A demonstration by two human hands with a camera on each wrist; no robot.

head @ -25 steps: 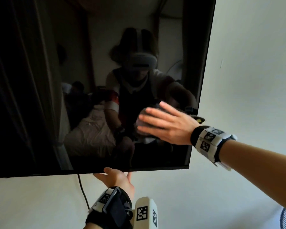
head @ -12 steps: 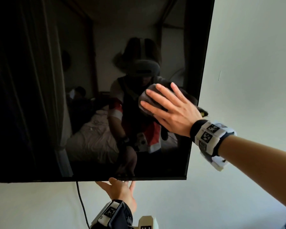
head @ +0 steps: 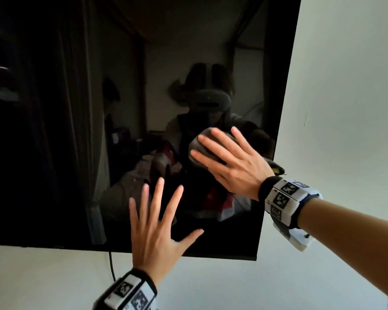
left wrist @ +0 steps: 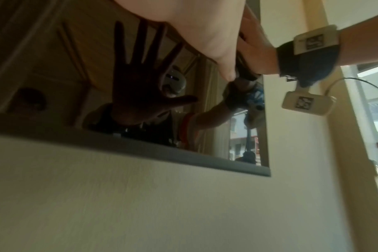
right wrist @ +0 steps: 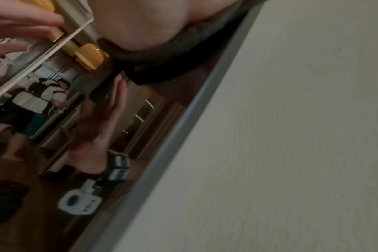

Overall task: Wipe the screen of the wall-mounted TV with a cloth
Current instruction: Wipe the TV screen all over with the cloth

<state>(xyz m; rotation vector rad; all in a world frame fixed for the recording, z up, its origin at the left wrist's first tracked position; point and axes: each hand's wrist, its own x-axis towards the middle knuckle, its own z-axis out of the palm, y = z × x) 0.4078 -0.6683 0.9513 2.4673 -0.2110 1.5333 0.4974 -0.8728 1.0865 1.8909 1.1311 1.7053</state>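
Note:
The dark TV screen (head: 54, 153) hangs on a pale wall and mirrors the room. My right hand (head: 229, 162) lies flat with straight fingers on a grey cloth (head: 198, 145), pressing it against the screen near its right edge. In the right wrist view the cloth (right wrist: 162, 68) shows as a dark fold under my palm, beside the TV's frame (right wrist: 173, 133). My left hand (head: 157, 224) is spread wide with straight fingers at the screen's lower part and holds nothing. In the left wrist view the screen (left wrist: 76, 71) mirrors that spread hand.
A black cable (head: 111, 262) hangs down the wall below the TV's bottom edge (head: 211, 256). Bare pale wall (head: 345, 108) lies right of the screen and below it. A window (left wrist: 373, 102) shows at the far right of the left wrist view.
My left hand has risen from under the TV's bottom edge and now spreads flat over the lower screen. My right hand went up the screen with the cloth, then held near the right edge.

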